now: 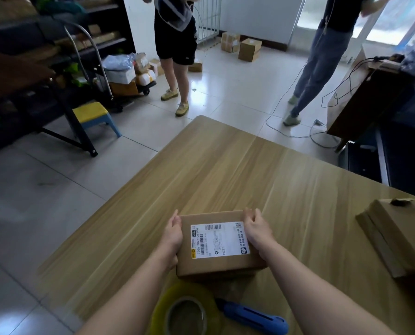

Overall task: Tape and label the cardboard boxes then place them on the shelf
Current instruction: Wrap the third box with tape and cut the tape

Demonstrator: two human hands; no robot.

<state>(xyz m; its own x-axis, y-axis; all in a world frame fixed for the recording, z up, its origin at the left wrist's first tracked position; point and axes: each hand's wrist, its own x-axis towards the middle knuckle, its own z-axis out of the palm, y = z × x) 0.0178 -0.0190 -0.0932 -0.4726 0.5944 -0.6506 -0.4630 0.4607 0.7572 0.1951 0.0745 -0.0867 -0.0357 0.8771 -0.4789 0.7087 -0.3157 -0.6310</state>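
A pale tiled floor [56,189] runs past dark shelving [105,42], a yellow stool [90,113] and a bright window [394,18].

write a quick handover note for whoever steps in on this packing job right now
Hands: left hand and right hand grip opposite sides of the cardboard box over the near end of the table.
Done: the shipping label is stuck on its top. Tape on the seams cannot be made out.
Tools: tape roll and blue cutter lie nearer than the box.
Left: take this box to the shelf at far left, then handle the second box at the right, which shows no label.
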